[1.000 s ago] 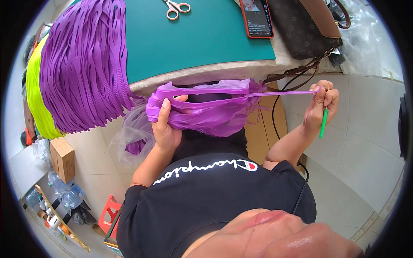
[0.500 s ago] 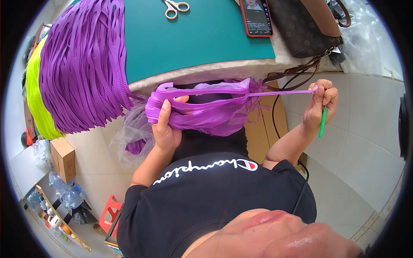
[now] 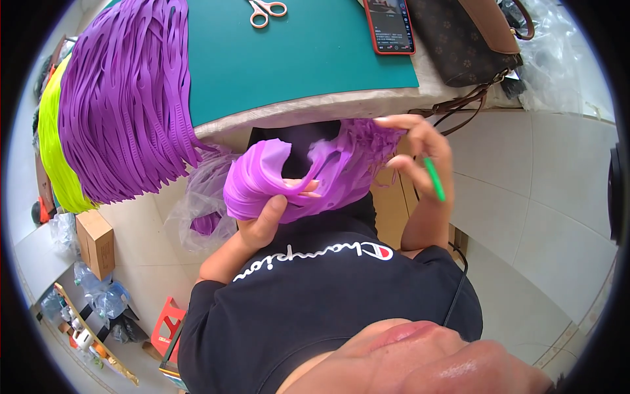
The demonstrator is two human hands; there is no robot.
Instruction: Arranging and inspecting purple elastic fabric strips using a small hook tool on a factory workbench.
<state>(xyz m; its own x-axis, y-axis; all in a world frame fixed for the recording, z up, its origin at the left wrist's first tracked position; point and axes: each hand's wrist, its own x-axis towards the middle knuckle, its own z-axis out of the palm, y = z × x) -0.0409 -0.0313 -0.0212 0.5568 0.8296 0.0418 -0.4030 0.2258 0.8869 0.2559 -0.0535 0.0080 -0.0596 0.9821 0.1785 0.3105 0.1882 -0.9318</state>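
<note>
My left hand (image 3: 266,220) is closed round a folded bundle of thin, rubbery purple sheets and strips (image 3: 262,187) above my lap, thumb on the near side. The fingers reach through the bundle's loop and partly show. At the bundle's right end hangs a frayed fringe of thin purple strands (image 3: 374,141). My right hand (image 3: 426,154) is beside that fringe, thumb and forefinger spread apart. A slim green stick-like tool (image 3: 434,178) is tucked in its other fingers; its far end is hidden in the hand.
A green mat (image 3: 295,65) covers the table, with scissors (image 3: 266,12) and a red-cased phone (image 3: 392,29) on it. Purple slotted straps (image 3: 128,98) and yellow-green ones (image 3: 56,144) drape over the left edge. A brown handbag (image 3: 456,43) lies right; a transparent plastic bag (image 3: 203,197) hangs below.
My right hand has come left from far out, where it held a purple strip stretched taut, to the bundle's fringe; its thumb and forefinger have parted. The left hand has shifted right and nearer me.
</note>
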